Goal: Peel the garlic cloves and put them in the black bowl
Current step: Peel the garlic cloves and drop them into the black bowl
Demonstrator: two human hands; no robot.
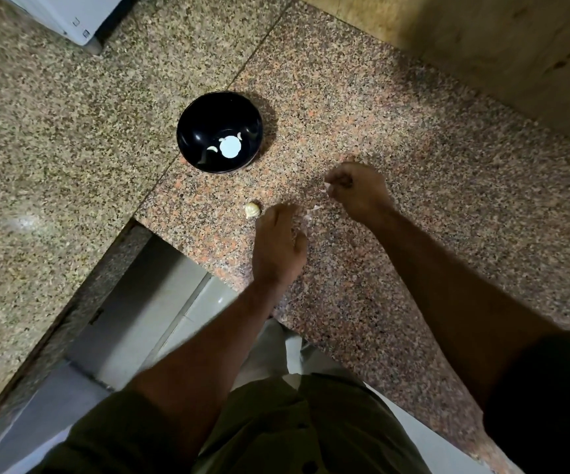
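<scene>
Inside, the black bowl [188, 131] holds two peeled garlic cloves [212, 149].

Bare forearms; dark short sleeves [547, 398], olive-green shirt [276, 436] w/ what may be a button; view blurry.

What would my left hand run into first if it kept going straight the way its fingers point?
Probably the small pale garlic piece on the speckled granite counter, just off the left hand's fingertips. Height above the counter is unclear.
</scene>
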